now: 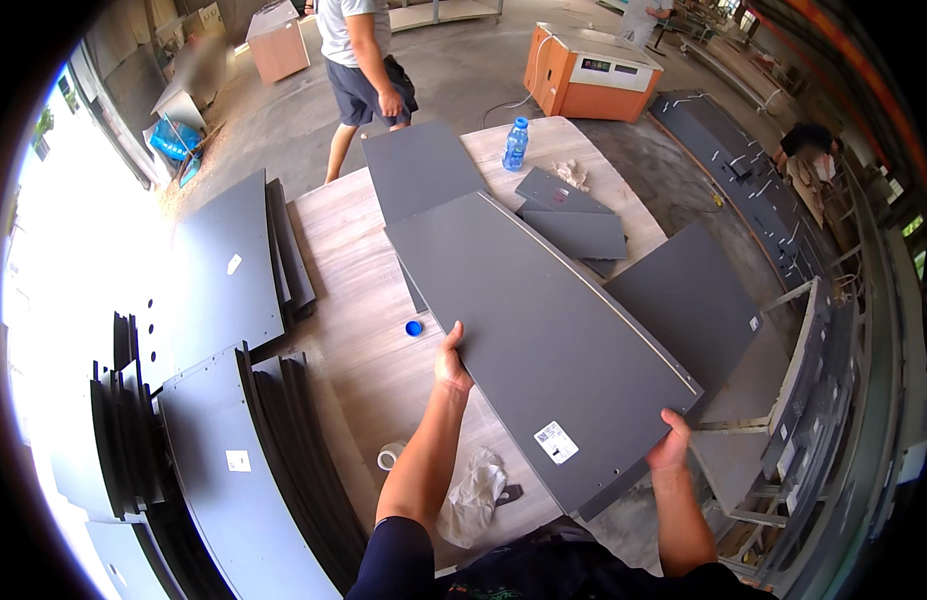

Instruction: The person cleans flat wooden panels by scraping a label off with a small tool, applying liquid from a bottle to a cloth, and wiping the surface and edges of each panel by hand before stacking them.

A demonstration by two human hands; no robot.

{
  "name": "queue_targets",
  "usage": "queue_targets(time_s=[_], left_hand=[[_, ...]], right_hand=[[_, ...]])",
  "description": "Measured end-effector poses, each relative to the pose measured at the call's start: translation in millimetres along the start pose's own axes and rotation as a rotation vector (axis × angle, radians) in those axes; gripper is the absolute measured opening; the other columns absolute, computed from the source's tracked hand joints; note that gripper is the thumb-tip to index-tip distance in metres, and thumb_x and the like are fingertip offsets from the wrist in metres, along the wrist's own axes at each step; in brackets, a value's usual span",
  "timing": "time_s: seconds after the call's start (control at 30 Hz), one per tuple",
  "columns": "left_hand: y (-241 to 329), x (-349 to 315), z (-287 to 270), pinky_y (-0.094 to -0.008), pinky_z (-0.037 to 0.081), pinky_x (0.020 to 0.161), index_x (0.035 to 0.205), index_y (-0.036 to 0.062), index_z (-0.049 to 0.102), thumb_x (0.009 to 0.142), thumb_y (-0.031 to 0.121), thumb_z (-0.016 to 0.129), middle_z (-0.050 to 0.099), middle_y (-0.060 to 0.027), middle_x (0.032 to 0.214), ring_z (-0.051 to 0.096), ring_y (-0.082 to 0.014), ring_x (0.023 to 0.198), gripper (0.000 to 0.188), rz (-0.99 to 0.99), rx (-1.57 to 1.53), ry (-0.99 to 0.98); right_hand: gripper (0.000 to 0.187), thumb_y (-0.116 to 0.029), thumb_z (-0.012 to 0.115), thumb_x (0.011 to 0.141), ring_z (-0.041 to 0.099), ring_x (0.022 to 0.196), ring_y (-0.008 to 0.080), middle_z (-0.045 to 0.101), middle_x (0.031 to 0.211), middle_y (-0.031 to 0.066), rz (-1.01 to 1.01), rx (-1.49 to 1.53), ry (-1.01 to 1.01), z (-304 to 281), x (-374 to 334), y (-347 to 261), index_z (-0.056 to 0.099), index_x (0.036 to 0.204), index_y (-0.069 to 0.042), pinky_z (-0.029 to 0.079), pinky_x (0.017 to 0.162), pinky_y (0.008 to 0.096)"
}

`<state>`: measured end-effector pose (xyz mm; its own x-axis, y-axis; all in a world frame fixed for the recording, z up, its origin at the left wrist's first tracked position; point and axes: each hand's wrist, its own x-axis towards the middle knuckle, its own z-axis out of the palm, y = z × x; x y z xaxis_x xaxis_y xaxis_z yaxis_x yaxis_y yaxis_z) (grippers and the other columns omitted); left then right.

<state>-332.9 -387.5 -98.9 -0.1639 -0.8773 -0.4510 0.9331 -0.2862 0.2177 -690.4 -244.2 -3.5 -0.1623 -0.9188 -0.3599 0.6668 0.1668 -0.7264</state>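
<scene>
A long dark grey panel [543, 330] lies slanted before me, with a white label [556, 442] near its close end and a pale groove along its right edge. My left hand [452, 360] grips its left edge, thumb on top and the fingers hidden beneath. At the near right corner my right hand [670, 441] holds the same panel, its thumb over the edge. Under its far end another grey panel [423, 165] shows on the wood-patterned table [333, 235]. A round blue cap [414, 328] lies close to my left hand.
Stacked grey panels [228, 265] stand on the left; another grey panel [688, 300] is at the right. A blue bottle [516, 145], smaller boards [573, 225], a tape roll [389, 457] and a crumpled white cloth [475, 495] are on the table. A person [358, 65] walks beyond it.
</scene>
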Motion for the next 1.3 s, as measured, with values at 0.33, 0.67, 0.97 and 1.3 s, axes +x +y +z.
queue_targets(time_s=[0.33,0.67,0.97,1.3], left_hand=[[-69.3,-76.4,-0.1,-0.0423,0.054,0.092,0.121,-0.0047,0.054,0.096,0.016,0.059,0.068,-0.0155,0.105,0.067,-0.0280,0.098,0.033,-0.005,0.381,0.343],[-102.0,-220.1,-92.0,-0.0336,0.054,0.087,0.136,-0.0155,0.041,0.097,0.024,0.062,0.070,-0.0178,0.110,0.069,-0.0245,0.101,0.059,-0.228,0.867,0.605],[-120.1,-268.5,-105.0,-0.0330,0.054,0.086,0.133,-0.0162,0.045,0.094,0.023,0.064,0.071,-0.0180,0.108,0.069,-0.0236,0.099,0.058,-0.160,0.822,0.788],[-130.6,-276.1,-100.2,-0.0301,0.051,0.087,0.130,-0.0145,0.050,0.092,0.025,0.066,0.072,-0.0146,0.105,0.068,-0.0190,0.098,0.057,-0.172,1.020,0.736]], right_hand=[[0.039,-0.029,0.048,0.100,0.056,0.118,0.0304,0.059,0.129,0.0093,0.231,0.286,0.272,88.5,140.8,99.8,0.057,0.128,-0.004,0.044,0.102,0.0469],[0.039,-0.032,0.053,0.100,0.059,0.115,0.0285,0.061,0.127,0.0080,0.335,0.338,0.395,149.8,296.9,222.6,0.057,0.129,-0.005,0.047,0.101,0.0462],[0.043,-0.034,0.054,0.100,0.057,0.116,0.0280,0.058,0.132,0.0094,0.338,0.340,0.390,172.8,341.2,257.3,0.055,0.128,-0.002,0.046,0.101,0.0440],[0.057,-0.016,0.066,0.088,0.046,0.133,0.0271,0.046,0.144,0.0228,0.142,-0.489,0.000,149.2,258.1,220.1,0.047,0.137,0.005,0.038,0.109,0.0389]])
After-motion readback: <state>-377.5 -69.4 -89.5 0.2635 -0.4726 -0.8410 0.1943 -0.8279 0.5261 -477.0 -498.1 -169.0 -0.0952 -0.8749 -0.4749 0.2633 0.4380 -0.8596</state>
